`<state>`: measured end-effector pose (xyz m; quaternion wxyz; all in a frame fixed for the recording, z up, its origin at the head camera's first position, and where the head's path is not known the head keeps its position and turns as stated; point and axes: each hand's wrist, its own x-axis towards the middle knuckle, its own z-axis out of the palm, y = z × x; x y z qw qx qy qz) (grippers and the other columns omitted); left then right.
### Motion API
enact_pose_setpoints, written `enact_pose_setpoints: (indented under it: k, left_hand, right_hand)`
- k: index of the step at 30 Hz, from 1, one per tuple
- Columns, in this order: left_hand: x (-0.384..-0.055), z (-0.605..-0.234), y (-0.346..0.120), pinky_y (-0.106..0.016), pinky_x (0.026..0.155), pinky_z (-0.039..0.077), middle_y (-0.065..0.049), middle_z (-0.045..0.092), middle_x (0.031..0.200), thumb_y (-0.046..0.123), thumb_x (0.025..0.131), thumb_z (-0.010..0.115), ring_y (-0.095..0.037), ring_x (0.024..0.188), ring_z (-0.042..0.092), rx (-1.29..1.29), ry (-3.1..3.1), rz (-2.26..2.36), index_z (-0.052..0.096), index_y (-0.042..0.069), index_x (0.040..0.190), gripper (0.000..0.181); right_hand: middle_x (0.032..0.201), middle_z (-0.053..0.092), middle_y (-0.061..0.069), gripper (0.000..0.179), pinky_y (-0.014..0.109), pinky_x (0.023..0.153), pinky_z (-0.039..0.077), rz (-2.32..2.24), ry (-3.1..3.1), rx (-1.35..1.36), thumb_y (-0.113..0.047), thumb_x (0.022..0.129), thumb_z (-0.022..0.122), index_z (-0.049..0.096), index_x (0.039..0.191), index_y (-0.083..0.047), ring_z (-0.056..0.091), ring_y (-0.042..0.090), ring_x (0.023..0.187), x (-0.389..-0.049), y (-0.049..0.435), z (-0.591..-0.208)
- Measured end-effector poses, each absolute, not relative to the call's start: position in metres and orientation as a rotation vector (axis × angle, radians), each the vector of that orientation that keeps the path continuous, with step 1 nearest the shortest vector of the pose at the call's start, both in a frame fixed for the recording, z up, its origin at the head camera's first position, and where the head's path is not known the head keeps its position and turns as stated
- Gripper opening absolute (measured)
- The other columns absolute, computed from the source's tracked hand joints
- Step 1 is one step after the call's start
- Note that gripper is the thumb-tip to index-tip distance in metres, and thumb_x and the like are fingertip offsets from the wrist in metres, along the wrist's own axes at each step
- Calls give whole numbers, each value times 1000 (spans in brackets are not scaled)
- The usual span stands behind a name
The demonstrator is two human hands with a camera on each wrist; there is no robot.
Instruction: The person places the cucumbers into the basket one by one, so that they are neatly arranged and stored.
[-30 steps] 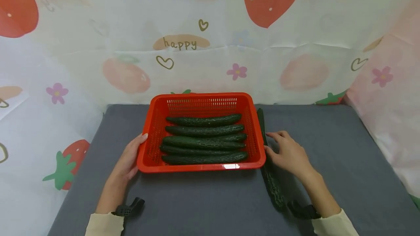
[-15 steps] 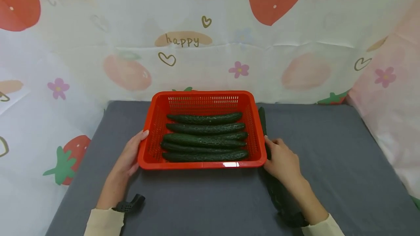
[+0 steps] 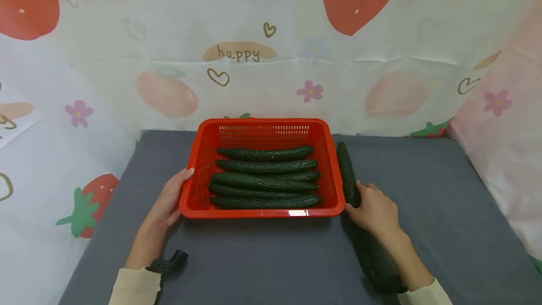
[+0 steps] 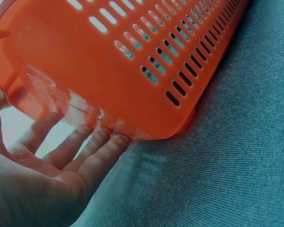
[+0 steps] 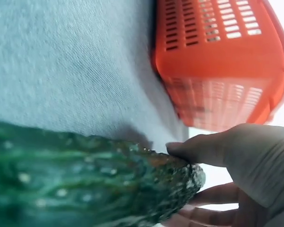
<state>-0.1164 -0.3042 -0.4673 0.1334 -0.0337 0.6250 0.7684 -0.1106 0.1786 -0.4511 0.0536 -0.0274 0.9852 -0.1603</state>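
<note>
A red plastic basket with slotted walls stands on the grey cloth, several dark green cucumbers lying crosswise inside. My left hand holds its left side, thumb at the rim; in the left wrist view the fingers press against the outer wall. Just outside the basket's right side, my right hand grips another cucumber, whose far end points to the back. Close up in the right wrist view, this bumpy cucumber has the thumb on one side and fingers on the other.
Grey cloth covers the table. A white curtain printed with strawberries, hearts and flowers hangs right behind the table and down both sides. A dark strap mount sits on the left wrist.
My right hand has gone from fingers loosely over the cucumber to gripping it, then shifted slightly right with it; the cucumber has turned. The left hand keeps its place on the basket.
</note>
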Motion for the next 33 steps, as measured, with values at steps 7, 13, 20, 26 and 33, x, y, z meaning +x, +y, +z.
enact_pose_setpoints:
  k: [7, 13, 20, 26, 33]
  left_hand:
    - [-114, -473, -303, -23, 87, 63, 10, 71, 116, 39, 114, 45, -3, 99, 72, -79, 1788, 2225, 48, 21, 143, 35]
    - [-113, -472, -301, -23, 86, 63, 10, 71, 116, 40, 113, 46, -3, 99, 72, -117, 1820, 2222, 45, 17, 147, 41]
    - [-113, -467, -307, -23, 85, 62, 10, 72, 115, 39, 114, 46, -3, 98, 72, -87, 1812, 2236, 50, 21, 142, 34]
    - [-114, -466, -310, -23, 83, 63, 9, 72, 114, 39, 114, 46, -4, 96, 73, -58, 1820, 2245, 50, 22, 143, 34]
    - [-115, -467, -307, -23, 87, 62, 10, 70, 117, 38, 114, 45, -4, 101, 71, -63, 1806, 2250, 47, 19, 145, 37]
  right_hand:
    - [134, 64, 36, 68, 67, 84, 58, -430, 2910, -53, -31, 93, 72, 56, 142, 12, 66, 54, 114, -115, 187, -445]
    - [128, 67, 36, 64, 60, 76, 60, -521, 2859, -49, -35, 96, 73, 59, 138, 12, 70, 50, 103, -118, 191, -446]
    - [55, 55, 8, 69, 39, 58, 53, -721, 2800, -133, -36, 100, 71, 55, 139, 19, 54, 22, 48, -119, 199, -447]
    - [89, 74, 28, 68, 46, 65, 59, -740, 2784, -123, -36, 97, 73, 58, 135, 19, 67, 27, 65, -125, 206, -445]
    - [116, 71, 35, 66, 52, 72, 61, -754, 2809, -102, -36, 98, 72, 58, 136, 16, 73, 41, 92, -123, 216, -442]
